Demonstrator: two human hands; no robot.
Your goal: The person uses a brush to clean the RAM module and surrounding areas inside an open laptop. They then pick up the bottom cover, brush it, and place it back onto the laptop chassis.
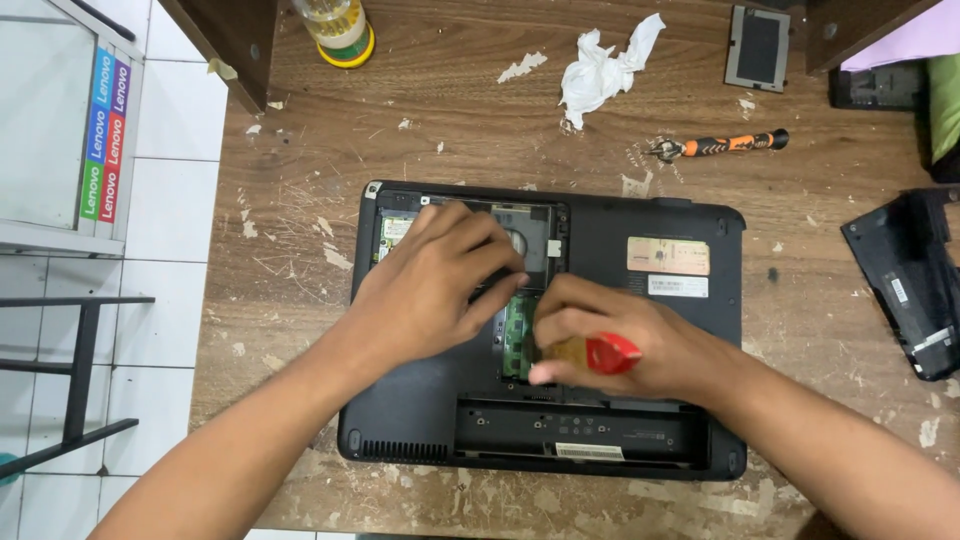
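Upturned black laptop (600, 400) on a worn wooden workbench (300, 300), service cover off and green circuit boards (518, 335) exposed in the open bay. Left hand (435, 285) spread flat, fingers loosely extended and grasping nothing, pressed over the open compartment; right hand (610, 345) curled around a red-and-amber tool handle (598, 353), its tip hidden at the green boards. Beyond the laptop, apart from both hands: crumpled white tissue (600, 68), orange-and-black screwdriver (725, 144), grey cover panel (758, 47), black battery pack (910, 285).
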